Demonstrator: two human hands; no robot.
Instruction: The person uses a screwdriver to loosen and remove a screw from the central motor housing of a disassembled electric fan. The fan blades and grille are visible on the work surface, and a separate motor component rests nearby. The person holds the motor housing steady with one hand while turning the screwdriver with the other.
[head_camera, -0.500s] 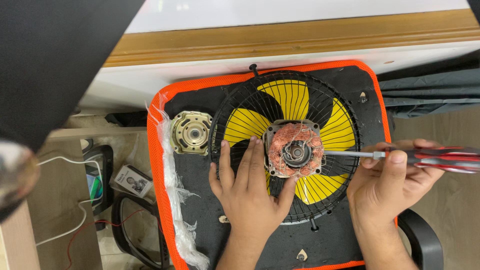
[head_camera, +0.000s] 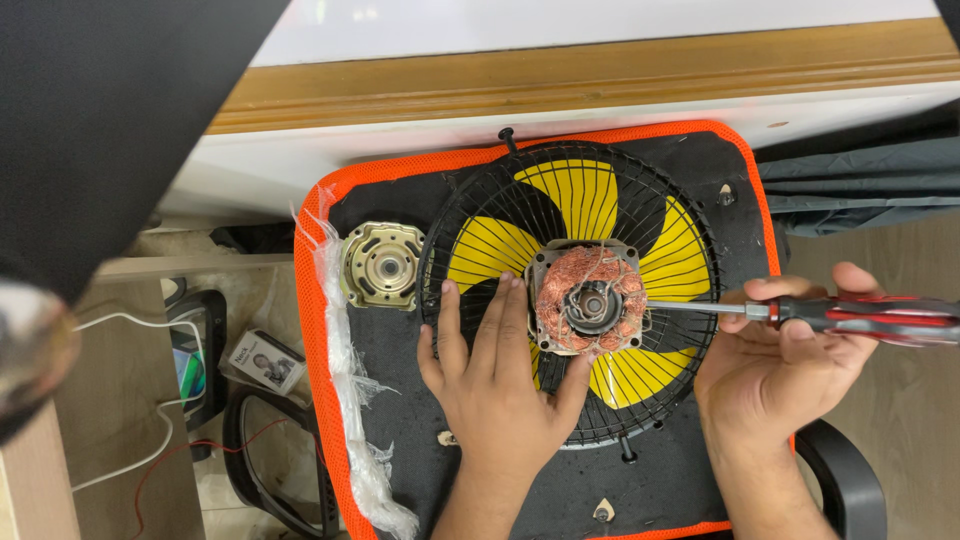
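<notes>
A fan motor (head_camera: 588, 298) with bare copper windings sits at the middle of a black wire fan guard (head_camera: 570, 290) with yellow blades behind it. My left hand (head_camera: 497, 385) lies flat on the guard, fingers spread, its fingertips against the motor's left side. My right hand (head_camera: 790, 365) grips a red and black screwdriver (head_camera: 860, 317). Its metal shaft lies level and its tip touches the motor's right edge. A round brass-coloured motor cover (head_camera: 382, 265) lies loose to the left of the guard.
The guard rests on a black seat with orange mesh trim (head_camera: 312, 330) and torn clear plastic (head_camera: 352, 400). Behind it runs a white and wooden ledge (head_camera: 560, 90). On the floor at the left lie cables, a small box and a black frame. Grey cloth lies at the right.
My left hand has shifted slightly, its fingers now closer against the motor. The screwdriver stays at the motor's right edge.
</notes>
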